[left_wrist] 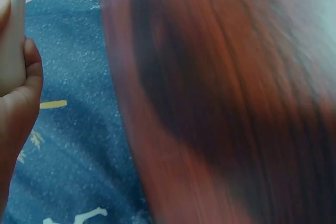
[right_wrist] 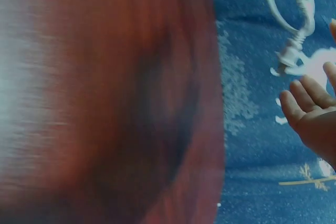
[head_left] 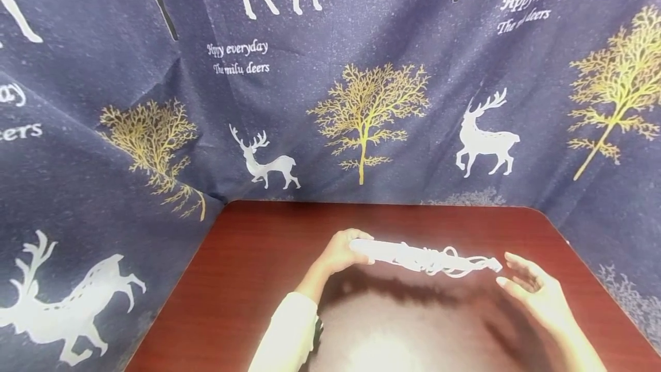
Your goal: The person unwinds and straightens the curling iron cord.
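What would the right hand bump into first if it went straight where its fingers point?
Probably the connector on the white cord, just ahead of the right hand, though depth is hard to judge.

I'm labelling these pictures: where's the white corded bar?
Head view, right of centre: the bar is above the table, in the left hand, cord near the right hand.

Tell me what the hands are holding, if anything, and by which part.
The left hand grips a long white bar by one end, the one opposite the looped cord. The right hand holds nothing.
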Demonstrator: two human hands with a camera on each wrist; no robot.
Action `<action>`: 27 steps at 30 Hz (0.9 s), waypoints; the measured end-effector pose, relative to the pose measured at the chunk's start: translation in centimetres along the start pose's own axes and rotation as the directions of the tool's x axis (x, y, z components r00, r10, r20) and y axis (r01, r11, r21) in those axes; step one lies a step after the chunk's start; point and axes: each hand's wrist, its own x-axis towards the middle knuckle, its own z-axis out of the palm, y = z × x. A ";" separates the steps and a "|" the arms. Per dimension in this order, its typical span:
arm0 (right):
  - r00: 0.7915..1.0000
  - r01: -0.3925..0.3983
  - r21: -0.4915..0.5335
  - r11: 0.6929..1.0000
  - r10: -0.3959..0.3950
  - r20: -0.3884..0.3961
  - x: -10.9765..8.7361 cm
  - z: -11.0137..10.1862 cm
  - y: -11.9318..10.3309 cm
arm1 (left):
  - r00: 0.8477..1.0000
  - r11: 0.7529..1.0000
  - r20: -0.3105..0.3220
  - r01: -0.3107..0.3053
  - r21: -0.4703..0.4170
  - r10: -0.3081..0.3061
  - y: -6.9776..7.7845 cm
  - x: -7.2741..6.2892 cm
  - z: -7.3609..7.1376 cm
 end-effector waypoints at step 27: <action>0.979 0.094 0.243 0.965 -0.134 0.154 -1.7 5.7 -0.9 | 0.997 0.995 -0.069 -0.023 0.093 0.029 4.1 -9.1 -5.8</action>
